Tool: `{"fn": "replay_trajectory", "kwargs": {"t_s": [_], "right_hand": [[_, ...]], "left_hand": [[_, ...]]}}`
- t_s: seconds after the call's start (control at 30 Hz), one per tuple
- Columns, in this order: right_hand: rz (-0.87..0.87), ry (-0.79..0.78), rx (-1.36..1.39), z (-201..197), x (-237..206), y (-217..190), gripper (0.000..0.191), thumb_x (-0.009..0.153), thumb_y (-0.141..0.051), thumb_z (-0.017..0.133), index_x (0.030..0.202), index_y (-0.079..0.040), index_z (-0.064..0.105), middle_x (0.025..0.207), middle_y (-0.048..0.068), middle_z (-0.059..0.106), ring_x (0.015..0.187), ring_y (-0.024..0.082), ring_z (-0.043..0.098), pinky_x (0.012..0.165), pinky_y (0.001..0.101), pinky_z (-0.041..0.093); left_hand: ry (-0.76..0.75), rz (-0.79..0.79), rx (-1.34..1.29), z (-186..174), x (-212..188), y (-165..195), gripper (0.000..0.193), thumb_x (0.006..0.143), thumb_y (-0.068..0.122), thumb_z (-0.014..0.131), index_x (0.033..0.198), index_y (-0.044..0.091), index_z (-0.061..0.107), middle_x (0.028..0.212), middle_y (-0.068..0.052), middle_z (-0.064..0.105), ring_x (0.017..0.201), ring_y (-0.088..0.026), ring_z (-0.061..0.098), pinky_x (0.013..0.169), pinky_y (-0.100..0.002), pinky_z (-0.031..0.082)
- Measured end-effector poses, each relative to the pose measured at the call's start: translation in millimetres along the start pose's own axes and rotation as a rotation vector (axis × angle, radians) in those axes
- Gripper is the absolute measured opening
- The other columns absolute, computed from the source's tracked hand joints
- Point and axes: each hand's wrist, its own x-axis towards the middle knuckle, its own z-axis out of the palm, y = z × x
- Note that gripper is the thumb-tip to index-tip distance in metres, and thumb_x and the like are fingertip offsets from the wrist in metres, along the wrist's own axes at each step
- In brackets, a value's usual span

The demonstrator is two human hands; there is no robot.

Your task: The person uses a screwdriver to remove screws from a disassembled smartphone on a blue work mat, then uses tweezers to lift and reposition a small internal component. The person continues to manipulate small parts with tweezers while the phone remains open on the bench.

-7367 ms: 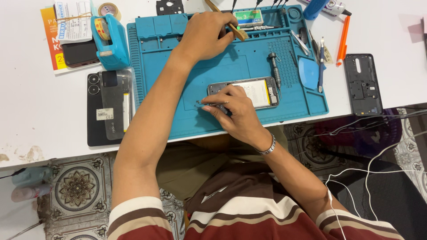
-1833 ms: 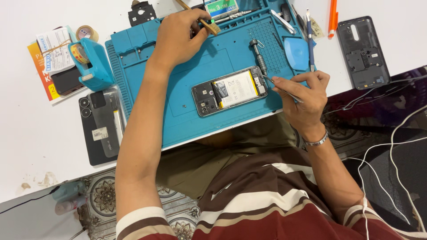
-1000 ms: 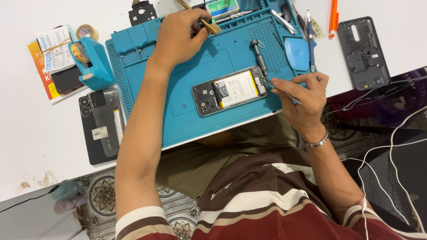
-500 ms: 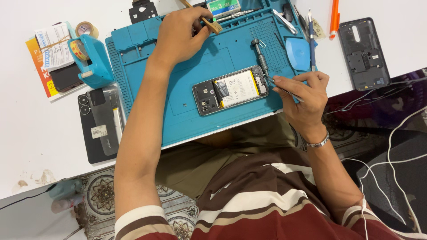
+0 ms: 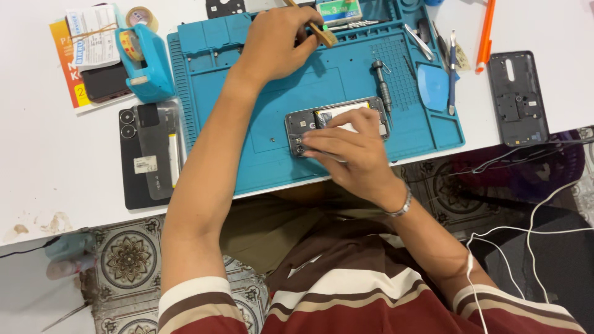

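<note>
Head view, looking down on a white table [image 5: 37, 173].

Item 1: opened phone [image 5: 309, 119], back cover off, lying flat near the middle of a blue work mat [image 5: 235, 154], toward its near edge. Insides exposed. Judged light, stiff and fragile; best taken by its long outer edges, clear of the bare parts.

Item 2: right hand [image 5: 346, 145], resting over the right half of the phone, fingers pinched narrow on a thin metal tool whose tip points left at the phone's near edge. The tool is mostly hidden; its kind cannot be told.

Item 3: left hand [image 5: 278, 43], at the far side of the mat, fingers curled shut around a wooden-handled tool [image 5: 318, 31].

Item 4: small screwdriver [image 5: 380, 83], lying on the mat just beyond the phone's right end.

Item 5: blue plastic pick [image 5: 432, 86], on the mat to the right.

Item 6: dark back cover [image 5: 518, 99], on the table right of the mat, well apart from the phone.

Item 7: second phone [image 5: 148, 154], face down, left of the mat.

Item 8: blue tape dispenser [image 5: 145, 62], far left.
</note>
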Motion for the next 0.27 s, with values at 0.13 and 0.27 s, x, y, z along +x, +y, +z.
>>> {"fn": "replay_trajectory", "kwargs": {"t_s": [0.13, 0.27], "right_hand": [[0.015, -0.04, 0.035, 18, 7, -2, 0.024, 0.085, -0.014, 0.088, 0.105, -0.015, 0.075, 0.104, -0.005, 0.076, 0.099, 0.02, 0.062, 0.097, 0.0378, 0.038], [0.072, -0.053, 0.03, 25, 3, 2, 0.025, 0.084, -0.015, 0.088, 0.105, -0.015, 0.076, 0.094, -0.003, 0.072, 0.097, 0.02, 0.062, 0.095, 0.0381, 0.038]], "left_hand": [[0.033, 0.043, 0.036, 3, 1, 0, 0.019, 0.087, 0.015, 0.079, 0.105, 0.01, 0.075, 0.074, -0.007, 0.075, 0.066, -0.025, 0.072, 0.064, -0.04, 0.056], [0.054, 0.038, 0.028, 8, 2, -2, 0.019, 0.087, 0.015, 0.079, 0.104, 0.01, 0.075, 0.074, -0.005, 0.075, 0.066, -0.022, 0.073, 0.065, -0.039, 0.056]]}}
